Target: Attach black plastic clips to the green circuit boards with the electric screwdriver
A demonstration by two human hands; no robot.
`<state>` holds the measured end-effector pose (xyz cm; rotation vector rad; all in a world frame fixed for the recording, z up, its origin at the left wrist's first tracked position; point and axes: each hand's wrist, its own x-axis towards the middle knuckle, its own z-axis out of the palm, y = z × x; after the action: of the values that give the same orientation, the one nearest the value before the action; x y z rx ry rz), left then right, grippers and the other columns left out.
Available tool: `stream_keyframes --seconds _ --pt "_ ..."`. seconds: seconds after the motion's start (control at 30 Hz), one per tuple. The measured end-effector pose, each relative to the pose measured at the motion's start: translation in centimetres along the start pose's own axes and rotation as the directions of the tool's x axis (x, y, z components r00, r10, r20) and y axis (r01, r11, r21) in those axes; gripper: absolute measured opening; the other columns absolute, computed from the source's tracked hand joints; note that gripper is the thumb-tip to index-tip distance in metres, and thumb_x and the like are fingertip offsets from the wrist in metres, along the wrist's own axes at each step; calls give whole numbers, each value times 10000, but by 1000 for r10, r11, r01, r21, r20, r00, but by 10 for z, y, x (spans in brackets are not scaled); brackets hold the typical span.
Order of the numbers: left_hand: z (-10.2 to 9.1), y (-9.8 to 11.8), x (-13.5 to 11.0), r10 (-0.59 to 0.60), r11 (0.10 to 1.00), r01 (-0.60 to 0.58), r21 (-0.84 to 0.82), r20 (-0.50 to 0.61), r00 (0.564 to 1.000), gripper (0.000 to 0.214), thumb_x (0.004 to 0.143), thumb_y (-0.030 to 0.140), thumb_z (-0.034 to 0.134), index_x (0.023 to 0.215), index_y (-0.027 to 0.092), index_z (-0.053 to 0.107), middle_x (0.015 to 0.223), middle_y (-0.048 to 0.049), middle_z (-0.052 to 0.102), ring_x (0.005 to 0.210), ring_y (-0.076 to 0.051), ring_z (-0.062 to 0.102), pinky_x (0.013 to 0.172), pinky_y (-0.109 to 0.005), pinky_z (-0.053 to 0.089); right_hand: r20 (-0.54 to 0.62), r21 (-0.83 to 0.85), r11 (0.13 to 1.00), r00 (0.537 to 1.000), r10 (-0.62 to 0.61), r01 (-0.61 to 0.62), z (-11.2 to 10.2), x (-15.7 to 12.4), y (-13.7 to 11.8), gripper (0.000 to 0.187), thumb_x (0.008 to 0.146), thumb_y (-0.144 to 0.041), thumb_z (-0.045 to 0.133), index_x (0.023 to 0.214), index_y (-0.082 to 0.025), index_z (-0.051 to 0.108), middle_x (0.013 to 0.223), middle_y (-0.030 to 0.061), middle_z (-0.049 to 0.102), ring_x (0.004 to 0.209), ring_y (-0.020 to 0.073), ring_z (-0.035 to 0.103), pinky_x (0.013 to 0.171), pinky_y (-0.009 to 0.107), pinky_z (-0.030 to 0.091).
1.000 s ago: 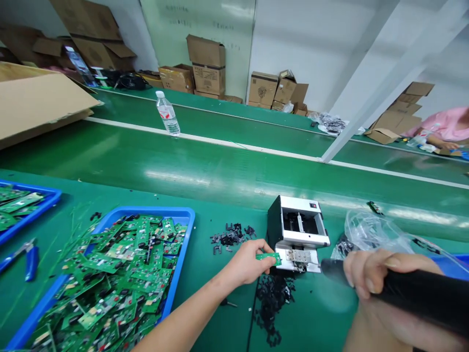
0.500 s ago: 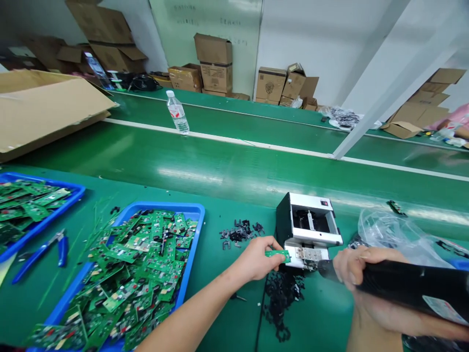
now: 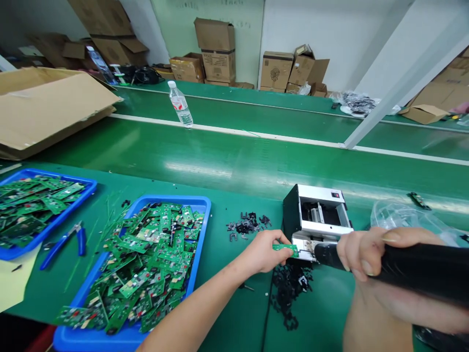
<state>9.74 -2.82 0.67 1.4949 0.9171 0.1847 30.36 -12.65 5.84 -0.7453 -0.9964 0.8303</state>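
My left hand [image 3: 264,251] pinches a small green circuit board [image 3: 287,248] and holds it against the front of a small black and silver machine [image 3: 318,220]. My right hand [image 3: 370,254] is wrapped round a black electric screwdriver [image 3: 414,271], whose tip sits at the machine's front plate beside the board. A heap of small black plastic parts [image 3: 289,293] lies on the green table below the machine, and another small cluster of black parts [image 3: 248,225] lies to its left.
A blue tray [image 3: 198,205] heaped with green circuit boards sits to the left, a second blue tray [image 3: 86,188] further left, blue pliers [image 3: 62,239] between them. A clear plastic bag [image 3: 403,215] lies right of the machine. A water bottle [image 3: 180,105] stands beyond the conveyor belt; cardboard boxes line the wall.
The view has shifted so everything sits further right and lower. My right hand has brought the screwdriver closer to the machine's front. My left hand keeps the board at the machine.
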Motion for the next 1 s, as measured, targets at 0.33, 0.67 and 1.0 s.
stream_keyframes --seconds 0.33,0.67,1.0 --pt "1 -6 2 32 999 -32 -28 5 999 218 788 366 641 876 168 665 635 4 660 537 -111 515 639 -248 426 174 0 997 982 -76 77 28 20 8 890 685 -934 328 1128 -236 659 655 27 621 453 173 538 448 349 420" --pt "1 -2 1 48 999 -47 -21 4 999 189 793 343 645 868 172 673 621 8 652 602 -137 579 747 -288 453 166 19 993 979 -119 117 41 26 18 984 662 -966 194 1071 -210 673 585 2 573 397 140 496 403 315 386" --pt "3 -6 2 61 998 -61 -2 -17 998 190 792 338 643 871 169 681 637 6 657 603 -132 577 689 -256 446 209 39 991 969 -135 130 58 32 16 857 669 -925 396 998 -197 707 554 -7 576 360 125 488 344 282 379"
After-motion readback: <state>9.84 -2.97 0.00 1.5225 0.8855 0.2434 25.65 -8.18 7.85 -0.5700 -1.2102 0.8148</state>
